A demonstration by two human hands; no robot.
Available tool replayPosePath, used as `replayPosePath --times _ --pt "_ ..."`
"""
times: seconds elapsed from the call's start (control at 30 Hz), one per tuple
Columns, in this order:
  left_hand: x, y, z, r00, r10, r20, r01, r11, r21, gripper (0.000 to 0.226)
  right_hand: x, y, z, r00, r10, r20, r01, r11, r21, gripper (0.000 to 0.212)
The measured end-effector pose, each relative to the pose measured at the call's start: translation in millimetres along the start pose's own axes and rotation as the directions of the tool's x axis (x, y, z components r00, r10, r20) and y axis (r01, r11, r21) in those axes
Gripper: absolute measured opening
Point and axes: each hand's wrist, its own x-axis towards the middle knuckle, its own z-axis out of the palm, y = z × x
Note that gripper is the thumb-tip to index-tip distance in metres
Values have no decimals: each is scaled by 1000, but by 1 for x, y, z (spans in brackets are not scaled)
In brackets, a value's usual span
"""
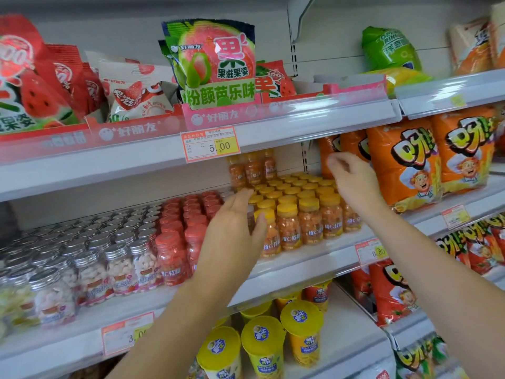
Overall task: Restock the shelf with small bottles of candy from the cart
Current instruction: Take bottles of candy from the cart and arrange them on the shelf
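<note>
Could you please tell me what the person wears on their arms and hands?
The left hand and right hand are bare: no gloves, rings, watch or bracelet that I can see, and no sleeves show on either arm. The right hand is motion-blurred, so small items could be missed.

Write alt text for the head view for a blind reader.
A person's left hand touches the front yellow-capped candy bottles on a shelf, while the right hand hovers above them, apparently empty. Red-capped bottles and silver-capped bottles stand to their left, orange snack bags to their right.
</note>
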Motion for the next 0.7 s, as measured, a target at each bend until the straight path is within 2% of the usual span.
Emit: replayPosePath --times 0.07,0.13,0.23,0.3,0.43,0.53,0.6,0.7 --pt "-4 4 12 990 -135 46 137 989 -51 27 -8 23 -13 992 121 -47 -119 992 41 43" --pt "-6 5 22 967 -232 109 228 973 48 20 -14 45 -20 972 236 -22 -234 971 55 48" --pt "-4 8 31 902 -355 247 321 932 168 32 -17 66 -22 920 370 131 -375 927 15 66" --pt "0 10 35 880 -396 262 353 915 195 34 -14 70 -21 895 387 220 -394 919 -15 77" --pt "5 11 45 857 -436 275 372 892 256 32 -6 62 -20 850 428 307 -450 893 4 77" --pt "6 12 49 844 -469 259 395 872 290 38 -3 60 -22 813 436 385 -467 884 -13 88" --pt "7 13 51 841 -481 246 409 864 293 44 -1 64 -24 801 431 415 -460 887 -33 97" --pt "6 10 57 842 -485 236 430 868 248 45 -1 67 -29 804 417 424 -461 887 1 99"
